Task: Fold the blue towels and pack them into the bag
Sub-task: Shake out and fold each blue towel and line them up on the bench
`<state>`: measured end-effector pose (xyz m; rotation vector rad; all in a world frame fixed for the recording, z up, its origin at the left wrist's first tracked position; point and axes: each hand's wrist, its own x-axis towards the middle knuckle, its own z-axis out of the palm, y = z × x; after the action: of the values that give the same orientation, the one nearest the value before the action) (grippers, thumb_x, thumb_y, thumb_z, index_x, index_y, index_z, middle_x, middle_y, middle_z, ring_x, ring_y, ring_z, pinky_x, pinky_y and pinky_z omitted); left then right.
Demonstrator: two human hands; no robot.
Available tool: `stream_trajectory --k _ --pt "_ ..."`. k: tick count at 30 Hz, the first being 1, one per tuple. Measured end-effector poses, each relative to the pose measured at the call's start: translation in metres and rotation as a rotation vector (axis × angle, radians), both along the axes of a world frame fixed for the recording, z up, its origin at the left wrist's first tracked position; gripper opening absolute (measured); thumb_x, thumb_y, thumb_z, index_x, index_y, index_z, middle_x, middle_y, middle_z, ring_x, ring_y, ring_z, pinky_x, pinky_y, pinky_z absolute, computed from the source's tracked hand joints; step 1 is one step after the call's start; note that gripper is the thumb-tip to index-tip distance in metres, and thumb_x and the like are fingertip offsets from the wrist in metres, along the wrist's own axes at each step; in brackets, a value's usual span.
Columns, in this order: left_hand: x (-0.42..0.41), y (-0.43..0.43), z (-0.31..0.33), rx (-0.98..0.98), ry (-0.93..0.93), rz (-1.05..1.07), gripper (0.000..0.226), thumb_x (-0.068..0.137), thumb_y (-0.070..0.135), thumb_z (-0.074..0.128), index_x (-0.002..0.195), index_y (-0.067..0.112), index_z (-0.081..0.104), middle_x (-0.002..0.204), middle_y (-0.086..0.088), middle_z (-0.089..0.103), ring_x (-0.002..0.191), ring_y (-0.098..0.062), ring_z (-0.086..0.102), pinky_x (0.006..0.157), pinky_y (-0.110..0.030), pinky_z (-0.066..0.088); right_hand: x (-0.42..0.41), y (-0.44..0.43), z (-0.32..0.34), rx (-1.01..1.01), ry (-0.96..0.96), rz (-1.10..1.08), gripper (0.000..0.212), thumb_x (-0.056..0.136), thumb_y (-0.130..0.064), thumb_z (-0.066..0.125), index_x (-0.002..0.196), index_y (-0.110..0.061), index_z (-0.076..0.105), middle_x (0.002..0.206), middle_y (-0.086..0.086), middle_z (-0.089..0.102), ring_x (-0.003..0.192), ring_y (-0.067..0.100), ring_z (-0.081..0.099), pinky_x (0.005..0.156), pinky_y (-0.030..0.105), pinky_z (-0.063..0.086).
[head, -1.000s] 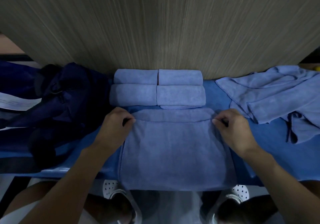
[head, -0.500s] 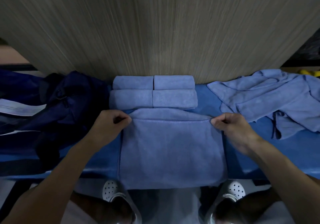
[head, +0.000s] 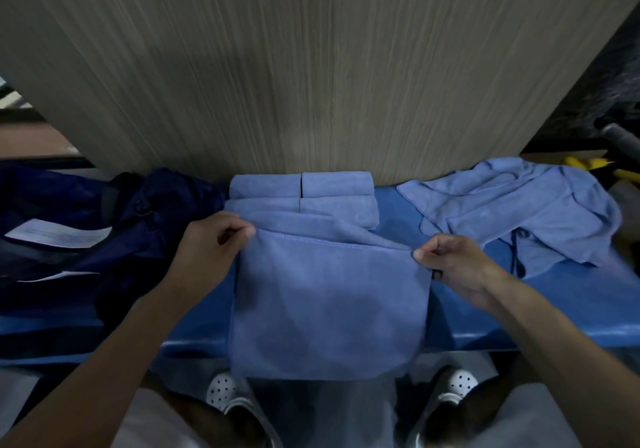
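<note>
Pinching the top corners of the blue towel (head: 329,302) at frame centre with left hand (head: 207,250) and right hand (head: 460,267), forearms slanting up from the bottom corners, beside navy bag (head: 162,212) at centre left.

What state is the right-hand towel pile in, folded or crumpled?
Crumpled: the towel pile lies rumpled, with edges overlapping unevenly, on the blue table.

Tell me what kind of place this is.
Likely a laundry or housekeeping workstation: a blue bench against a wood-grain panel, folded towels stacked at its back, unfolded towels heaped on the right.
</note>
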<state>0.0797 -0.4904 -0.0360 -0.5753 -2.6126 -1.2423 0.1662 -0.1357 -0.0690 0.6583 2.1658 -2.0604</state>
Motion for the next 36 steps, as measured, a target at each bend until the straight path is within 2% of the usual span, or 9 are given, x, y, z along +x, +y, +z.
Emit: stream_trajectory --k 2,4,7,10,15,18,24,31,36 --pt "0.004 -0.001 0.012 -0.023 0.074 -0.010 0.032 0.089 0.004 0.066 0.075 0.032 0.060 0.080 0.006 0.066 0.076 -0.005 0.062 0.070 -0.007 0.044 0.008 0.000 0.013 -0.076 -0.037 0.077 0.020 0.090 -0.002 0.064 0.071 -0.008 0.058 0.073 0.012 0.057 0.066 0.019 0.048 0.065 0.033 0.036" --pt "0.008 0.000 0.024 -0.027 0.116 -0.029 0.030 0.089 0.003 0.066 0.076 0.030 0.062 0.086 0.005 0.067 0.079 -0.008 0.063 0.071 -0.009 0.046 0.013 -0.001 0.023 -0.114 0.026 0.066 0.020 0.091 -0.003 0.063 0.072 -0.010 0.059 0.070 0.005 0.058 0.065 0.014 0.047 0.063 0.028 0.035" --pt "0.013 -0.001 0.040 0.032 0.104 -0.055 0.037 0.089 0.001 0.066 0.076 0.035 0.062 0.089 0.017 0.067 0.075 0.003 0.062 0.071 -0.010 0.047 0.017 -0.007 0.035 -0.002 0.254 -0.074 0.018 0.091 -0.004 0.062 0.074 -0.009 0.063 0.068 -0.001 0.062 0.069 0.010 0.053 0.069 0.024 0.041" --pt "0.018 -0.004 0.054 0.070 0.105 -0.043 0.037 0.089 0.002 0.065 0.078 0.037 0.063 0.082 0.027 0.067 0.075 0.008 0.061 0.072 -0.007 0.046 0.022 -0.011 0.049 -0.005 0.379 -0.144 0.014 0.092 -0.004 0.061 0.078 -0.004 0.065 0.074 0.006 0.064 0.075 0.016 0.057 0.073 0.029 0.047" --pt "0.029 -0.003 0.076 0.184 0.123 -0.072 0.050 0.090 0.005 0.065 0.074 0.052 0.068 0.088 0.028 0.066 0.080 0.009 0.061 0.074 -0.006 0.044 0.032 -0.013 0.078 -0.020 0.469 -0.129 0.013 0.092 -0.003 0.059 0.079 -0.004 0.063 0.061 -0.006 0.062 0.055 0.002 0.052 0.053 0.014 0.042" --pt "0.032 0.000 0.088 0.210 0.136 -0.089 0.057 0.090 0.004 0.064 0.077 0.060 0.067 0.092 0.032 0.065 0.085 0.011 0.060 0.078 -0.006 0.044 0.034 -0.012 0.095 0.001 0.513 -0.148 0.013 0.087 -0.007 0.064 0.075 -0.010 0.066 0.063 -0.007 0.064 0.058 0.002 0.052 0.055 0.012 0.042" --pt "0.031 0.001 0.110 0.251 0.193 -0.103 0.045 0.092 0.008 0.064 0.079 0.051 0.070 0.098 0.023 0.065 0.087 0.003 0.061 0.072 -0.012 0.047 0.038 -0.004 0.128 0.180 0.667 -0.194 0.014 0.090 -0.002 0.063 0.077 -0.008 0.064 0.064 -0.014 0.065 0.066 -0.002 0.055 0.067 0.012 0.045" --pt "0.032 0.007 0.136 0.285 0.195 -0.099 0.024 0.093 0.012 0.062 0.083 0.033 0.067 0.082 0.020 0.070 0.070 0.004 0.061 0.065 -0.013 0.047 0.040 0.004 0.161 0.353 0.722 -0.172 0.014 0.089 -0.007 0.067 0.077 -0.015 0.065 0.071 -0.007 0.066 0.070 0.004 0.057 0.066 0.017 0.047" --pt "0.031 0.009 0.147 0.303 0.267 -0.086 0.029 0.091 0.007 0.064 0.081 0.033 0.068 0.081 0.019 0.070 0.073 0.005 0.061 0.071 -0.012 0.047 0.044 0.008 0.176 0.443 0.743 -0.178 0.015 0.090 -0.005 0.064 0.077 -0.012 0.062 0.073 0.001 0.062 0.065 -0.002 0.054 0.062 0.013 0.044"
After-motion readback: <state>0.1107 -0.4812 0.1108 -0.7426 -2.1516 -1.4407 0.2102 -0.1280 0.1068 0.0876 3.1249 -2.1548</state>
